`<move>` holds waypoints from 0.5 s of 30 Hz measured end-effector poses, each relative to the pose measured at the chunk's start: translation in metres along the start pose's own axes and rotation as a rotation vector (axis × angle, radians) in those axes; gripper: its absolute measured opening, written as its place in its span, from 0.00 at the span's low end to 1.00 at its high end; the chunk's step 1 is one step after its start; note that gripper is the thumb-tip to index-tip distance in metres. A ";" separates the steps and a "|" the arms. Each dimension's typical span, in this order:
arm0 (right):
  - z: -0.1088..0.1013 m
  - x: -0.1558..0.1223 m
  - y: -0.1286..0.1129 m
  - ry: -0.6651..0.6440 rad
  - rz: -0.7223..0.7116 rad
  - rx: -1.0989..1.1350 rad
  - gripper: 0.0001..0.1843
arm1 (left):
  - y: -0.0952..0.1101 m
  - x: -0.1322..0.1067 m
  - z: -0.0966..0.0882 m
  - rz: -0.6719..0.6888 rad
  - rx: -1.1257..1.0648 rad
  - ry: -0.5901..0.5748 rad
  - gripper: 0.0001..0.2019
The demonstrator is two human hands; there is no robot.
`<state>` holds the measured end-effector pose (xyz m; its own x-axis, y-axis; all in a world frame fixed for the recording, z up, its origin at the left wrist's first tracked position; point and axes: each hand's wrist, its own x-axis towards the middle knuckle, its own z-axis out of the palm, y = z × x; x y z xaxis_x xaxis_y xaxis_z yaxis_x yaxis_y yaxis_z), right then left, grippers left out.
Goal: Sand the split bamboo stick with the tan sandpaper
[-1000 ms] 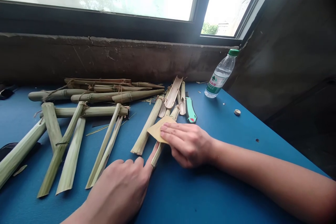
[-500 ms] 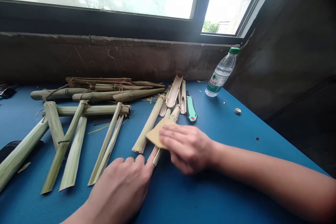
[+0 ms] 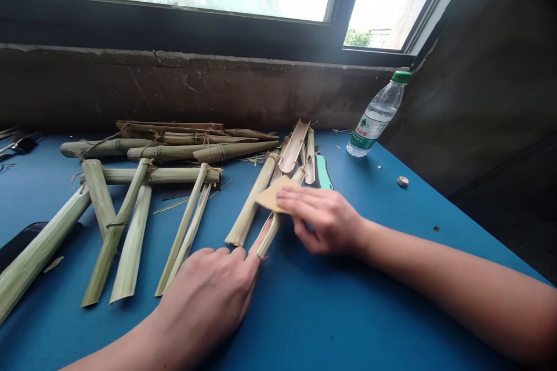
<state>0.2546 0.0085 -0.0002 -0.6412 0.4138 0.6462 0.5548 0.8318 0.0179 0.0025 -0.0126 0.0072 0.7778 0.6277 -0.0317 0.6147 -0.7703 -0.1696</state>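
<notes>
My right hand (image 3: 324, 220) lies flat over a piece of tan sandpaper (image 3: 274, 195), pressing it onto a split bamboo strip (image 3: 270, 232). The strip's near end shows below the sandpaper, and its far part runs under the paper and hand. My left hand (image 3: 209, 295) rests on the blue table (image 3: 304, 319), with its fingertips against the strip's near end. To the left of the strip lies a thicker tied bamboo piece (image 3: 250, 203), close to my left fingers.
Several tied bamboo pieces (image 3: 152, 175) lie on the table to the left. Behind my right hand stands a tied, trough-like bamboo piece (image 3: 293, 146), beside a green utility knife (image 3: 324, 173). A water bottle (image 3: 376, 116) stands against the concrete sill (image 3: 174, 90).
My right hand has slid the sandpaper up along the strip, away from me, exposing more of the strip's near end. The whole scene has shifted slightly as my head moved.
</notes>
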 end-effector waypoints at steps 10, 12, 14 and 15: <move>-0.001 0.001 0.007 0.027 0.106 0.042 0.18 | 0.000 -0.001 0.001 0.004 -0.055 -0.095 0.14; -0.001 0.001 0.009 0.017 0.121 0.081 0.19 | 0.000 0.000 0.001 0.004 -0.058 -0.125 0.16; -0.001 0.001 0.009 0.013 0.050 0.182 0.19 | 0.000 0.000 0.001 0.011 -0.055 -0.122 0.22; -0.001 0.001 0.009 0.016 0.014 0.209 0.19 | 0.000 0.001 0.001 0.011 -0.051 -0.116 0.25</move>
<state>0.2596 0.0165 0.0017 -0.6250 0.4216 0.6570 0.4405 0.8853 -0.1491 0.0028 -0.0122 0.0064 0.7662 0.6255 -0.1473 0.6141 -0.7802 -0.1187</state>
